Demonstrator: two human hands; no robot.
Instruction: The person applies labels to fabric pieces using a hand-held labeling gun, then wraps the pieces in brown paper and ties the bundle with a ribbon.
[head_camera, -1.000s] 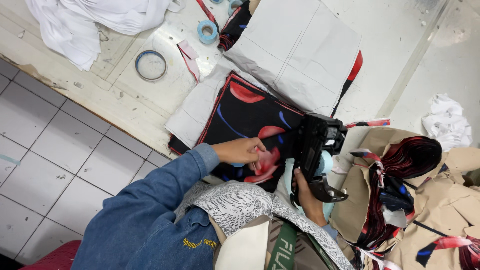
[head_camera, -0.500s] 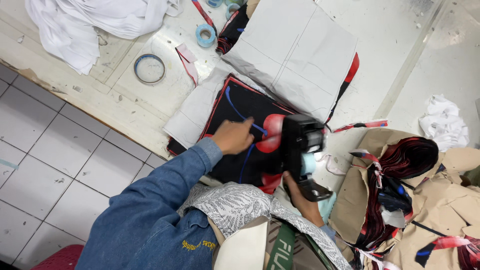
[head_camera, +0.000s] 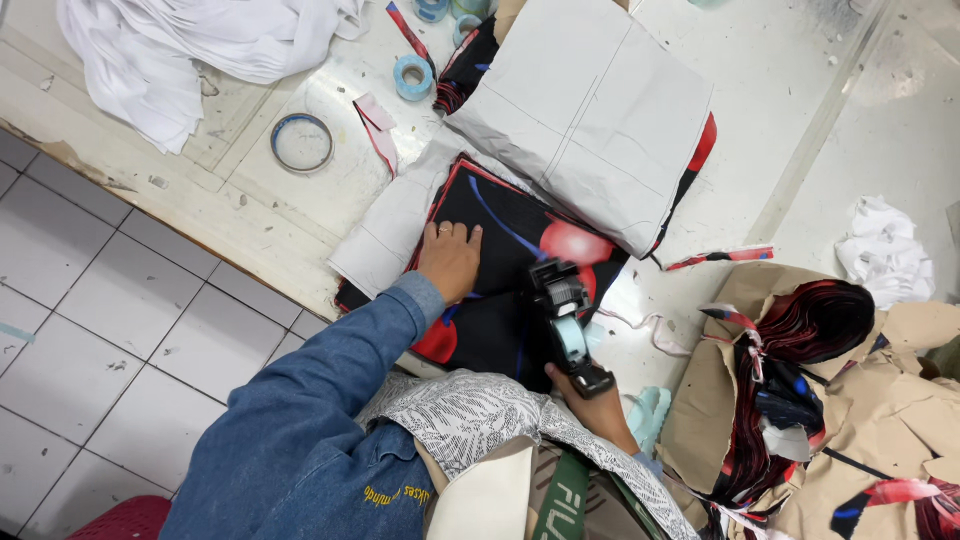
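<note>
1. Two hands are ours in this view. Our left hand (head_camera: 449, 258) lies flat on the black printed fabric (head_camera: 500, 290), fingers (head_camera: 446, 233) straight, close together and pointing to the far side; it presses down and grips nothing.
2. Our right hand (head_camera: 592, 408) is curled shut around the near end of a black handheld tool (head_camera: 565, 320); we see only part of the hand, as the tool and our clothing cover the rest.
3. We see the tool's long axis running from near right to far left, its head over the fabric beside a red patch of the print and its handle toward us. A pale blue part sits at the tool's middle.
4. We find the fabric at the table's (head_camera: 250, 220) near edge, in the middle of the scene. It is black with red shapes and blue lines, stacked in layers, with grey paper patterns (head_camera: 590, 110) lying on its far part and along its left side.
5. Farther left on the table are a tape ring (head_camera: 301, 142), a smaller blue tape roll (head_camera: 412, 77) and white cloth (head_camera: 180, 50). To the right lie brown paper pieces (head_camera: 900, 400) with more printed fabric.
</note>
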